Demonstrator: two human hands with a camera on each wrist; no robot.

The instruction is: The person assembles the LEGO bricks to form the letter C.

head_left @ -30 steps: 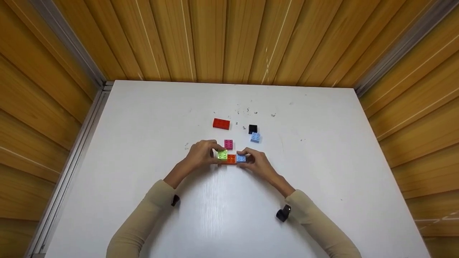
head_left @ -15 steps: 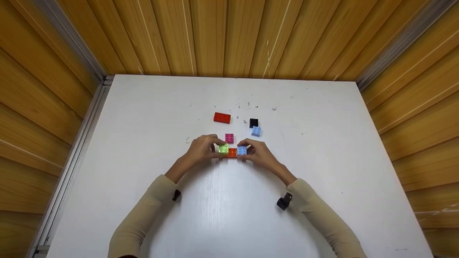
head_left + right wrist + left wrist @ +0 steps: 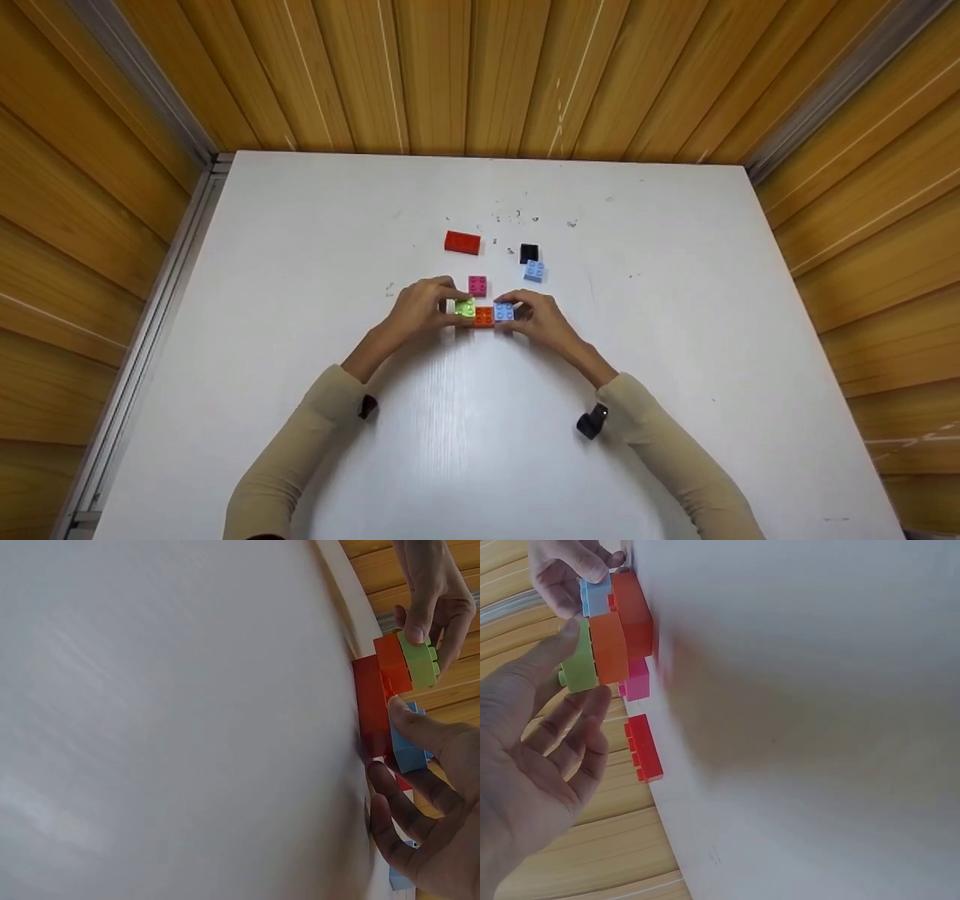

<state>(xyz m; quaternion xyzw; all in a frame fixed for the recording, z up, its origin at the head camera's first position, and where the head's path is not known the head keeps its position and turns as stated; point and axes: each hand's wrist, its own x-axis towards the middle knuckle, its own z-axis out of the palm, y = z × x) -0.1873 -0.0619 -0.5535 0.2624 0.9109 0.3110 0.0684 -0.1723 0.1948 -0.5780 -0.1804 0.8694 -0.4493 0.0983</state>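
A long red-orange brick [image 3: 371, 709] lies on the table between both hands. On its left end sits a smaller orange brick [image 3: 609, 649], topped by a light green brick [image 3: 465, 307]. My left hand [image 3: 424, 304] pinches the green brick between thumb and fingers. Over the long brick's right end is a light blue brick [image 3: 503, 311], which my right hand [image 3: 541, 322] pinches by its sides. Whether the blue brick is pressed fully onto the studs I cannot tell. In the head view, a pink brick [image 3: 478, 286] lies just behind the stack.
Farther back on the white table [image 3: 675, 300] lie a red brick [image 3: 463, 242], a black brick [image 3: 529, 253] and a second light blue brick [image 3: 534, 271] touching or close to the black one. Wood-look panels [image 3: 435, 75] stand behind the table and along both sides.
The head view has tilted, so everything sits higher in it than one second ago. The top of the blue brick in my right hand shows more fully; both hands keep their grips.
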